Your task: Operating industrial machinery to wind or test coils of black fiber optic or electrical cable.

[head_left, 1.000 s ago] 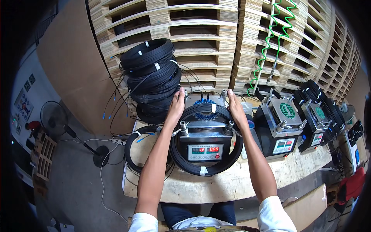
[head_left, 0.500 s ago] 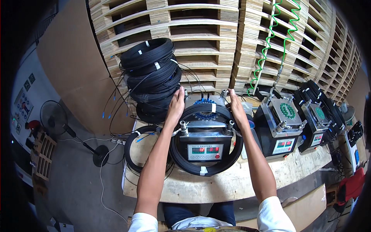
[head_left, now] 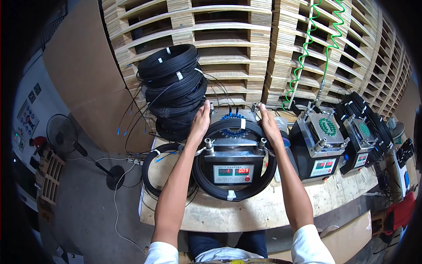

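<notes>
A box-shaped polishing machine [head_left: 233, 161] with a metal top, corner knobs and a red digital display stands in front of me. A ring of blue connectors [head_left: 234, 132] sits on its top plate. Round its front hangs a coil of black cable [head_left: 231, 195] with white tape; the coil's upper part crosses the plate. My left hand [head_left: 201, 121] lies along the machine's left side, fingers stretched toward the rear left knob. Along the right side, my right hand [head_left: 269, 124] mirrors it, fingertips by the rear right knob. Its lower fingers are partly hidden.
Stacked black cable coils [head_left: 171, 90] rise at the back left, loose ends dangling. Another coil [head_left: 149, 176] lies on the wooden table [head_left: 206, 218]. Two similar machines [head_left: 323, 143] stand to the right, beneath a green spiral hose [head_left: 303, 53]. Wooden pallets [head_left: 224, 31] wall the back.
The digits on the front machine's display have changed. Both hands stay almost where they were beside the machine.
</notes>
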A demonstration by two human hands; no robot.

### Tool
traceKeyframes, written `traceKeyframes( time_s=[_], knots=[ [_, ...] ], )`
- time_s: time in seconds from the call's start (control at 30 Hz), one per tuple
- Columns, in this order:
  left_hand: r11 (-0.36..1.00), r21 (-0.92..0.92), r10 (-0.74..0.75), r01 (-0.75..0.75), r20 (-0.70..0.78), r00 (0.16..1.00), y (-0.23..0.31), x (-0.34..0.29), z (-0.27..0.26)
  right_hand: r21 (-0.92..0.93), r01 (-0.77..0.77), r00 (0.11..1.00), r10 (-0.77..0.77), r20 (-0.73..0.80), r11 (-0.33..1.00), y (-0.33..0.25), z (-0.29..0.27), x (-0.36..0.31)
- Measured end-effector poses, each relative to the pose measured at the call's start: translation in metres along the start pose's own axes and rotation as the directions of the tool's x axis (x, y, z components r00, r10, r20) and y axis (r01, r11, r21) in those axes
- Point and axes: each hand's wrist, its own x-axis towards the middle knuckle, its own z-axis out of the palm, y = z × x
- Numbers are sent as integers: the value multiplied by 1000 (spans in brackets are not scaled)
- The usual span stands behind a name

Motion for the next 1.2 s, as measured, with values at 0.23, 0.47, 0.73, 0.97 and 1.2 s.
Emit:
traceKeyframes(
  time_s=[0.23,0.47,0.73,0.97,1.2],
  knots=[
    [1000,15,-26,25,39,999,0,0,-3,40,2,1000,-3,22,999,-5,0,-2],
    [1000,24,-3,2,43,999,2,0,1,-28,4,1000,-5,-30,1000,4,-1,2],
    [1000,5,-19,19,10,1000,-3,3,0,-43,49,998,-50,-36,998,-4,2,-3],
    [999,36,22,-22,-26,999,-6,3,-1,9,123,985,-121,-127,992,-5,8,-6],
    [999,-53,4,-2,50,999,-3,1,-4,-122,-116,992,110,-60,986,-8,-1,-1]
  ],
)
